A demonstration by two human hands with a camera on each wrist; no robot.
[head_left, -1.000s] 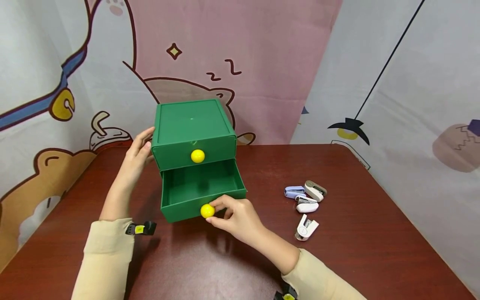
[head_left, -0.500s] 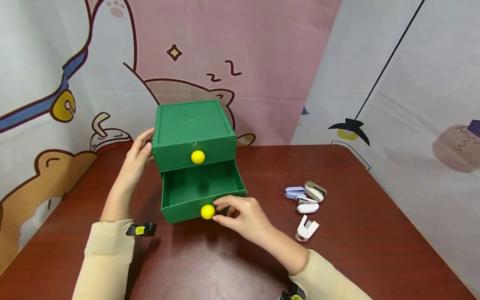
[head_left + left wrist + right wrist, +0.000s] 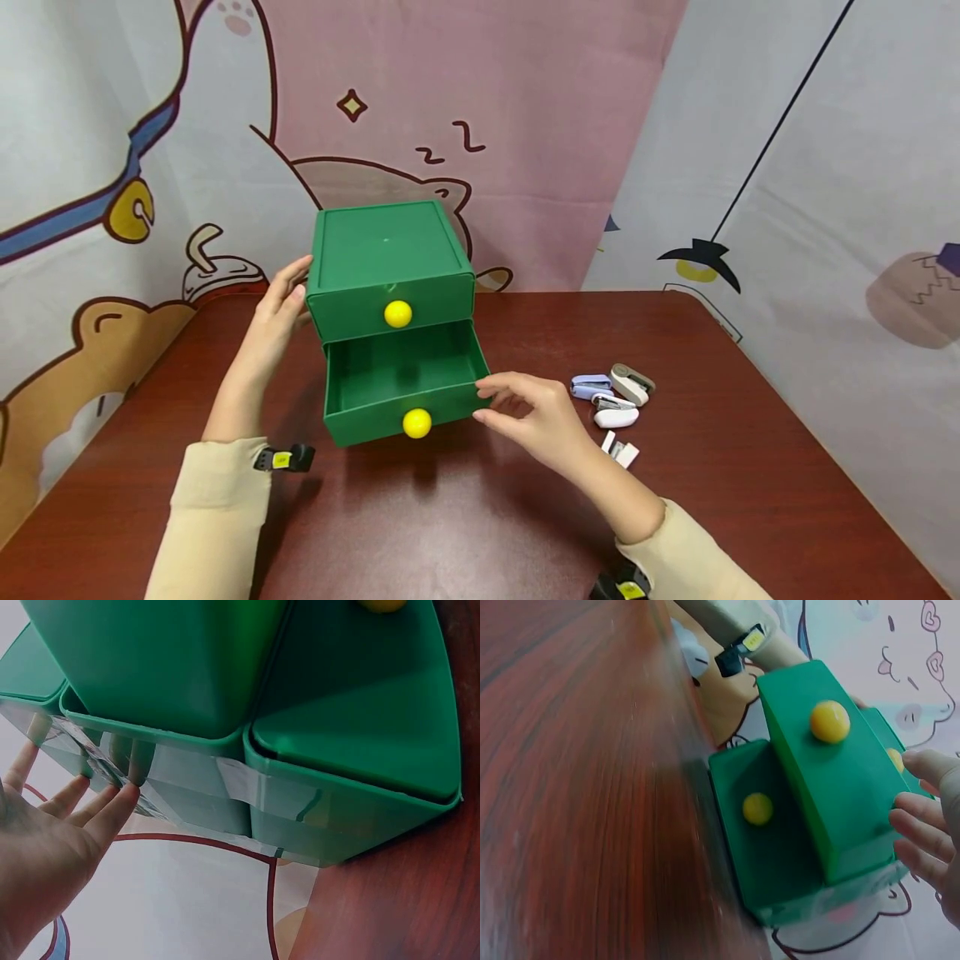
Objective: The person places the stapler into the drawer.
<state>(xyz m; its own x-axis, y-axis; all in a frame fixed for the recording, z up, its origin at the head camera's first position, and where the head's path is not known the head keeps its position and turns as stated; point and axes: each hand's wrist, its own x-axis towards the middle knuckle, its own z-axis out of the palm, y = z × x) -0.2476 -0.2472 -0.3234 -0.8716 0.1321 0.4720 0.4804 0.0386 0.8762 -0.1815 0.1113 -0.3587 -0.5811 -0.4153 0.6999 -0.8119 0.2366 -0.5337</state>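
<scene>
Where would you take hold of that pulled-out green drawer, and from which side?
Probably best by the yellow knob on the front of the pulled-out drawer, coming from the front, the person's side, and pinching it left and right. The knob is a round ball that stands out from the flat front, faces the person, and has nothing covering it in the head view.

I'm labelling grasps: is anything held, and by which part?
Nothing is held: the left hand only touches the side of the green cabinet, and the right hand is empty.
</scene>
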